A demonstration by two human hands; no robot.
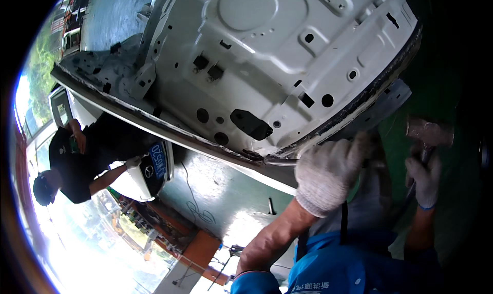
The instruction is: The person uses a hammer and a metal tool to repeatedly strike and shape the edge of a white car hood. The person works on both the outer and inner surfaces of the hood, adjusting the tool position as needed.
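The left hand [328,177], in an off-white knitted glove, is closed around a slim silver metal rod [282,162]; the rod points left, its tip at the near corner of a large pale-grey sheet-metal vehicle panel [246,63] with round and slotted holes. Off to the right, the right hand [426,178], gloved alike, is wrapped around the handle of a hammer with a blocky, brownish metal head [430,132]. The hammer head lies beyond that hand, well apart from the rod. The panel fills the far middle of the scene, and a dark, rough seam runs along its right edge.

On the left, a person in black clothing [77,165] has one hand at a white car [138,178] with a blue plate. A thin dark cable [189,186] and a small dark tool [271,206] lie on the glossy green floor [205,173].
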